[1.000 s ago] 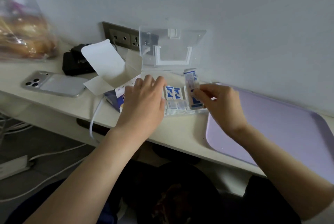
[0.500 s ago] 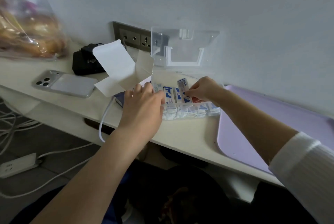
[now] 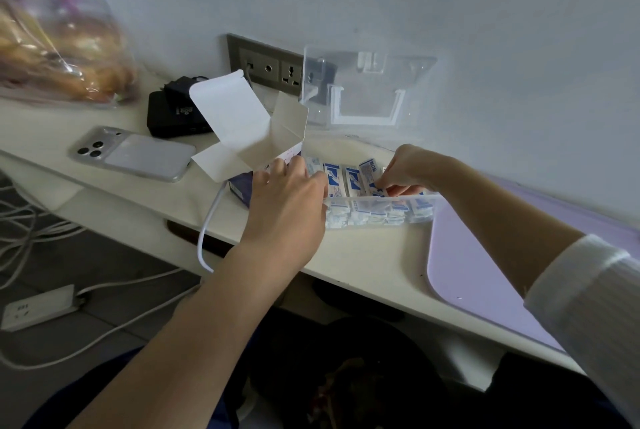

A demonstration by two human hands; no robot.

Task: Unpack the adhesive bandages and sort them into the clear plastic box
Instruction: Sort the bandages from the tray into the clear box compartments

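I see my left hand [image 3: 291, 200] laid palm down against the left end of the clear plastic box [image 3: 381, 210], fingers [image 3: 277, 168] spread loosely and gripping nothing. The box sits on the pale tabletop [image 3: 363, 255] near the middle of the view, its lid [image 3: 367, 89] standing open against the wall at 12 o'clock. Inside, adhesive bandages [image 3: 349, 180] in white and blue wrappers stand in a packed row. My right hand [image 3: 412, 168] reaches in from 3 o'clock, fingertips pinched on one bandage [image 3: 370, 174] tilted above the row. At 9 o'clock of the box lies the opened cardboard carton [image 3: 249, 130] (flaps up), a phone [image 3: 135, 154] beyond it. A lilac tray [image 3: 485, 262] rests at 4 o'clock.
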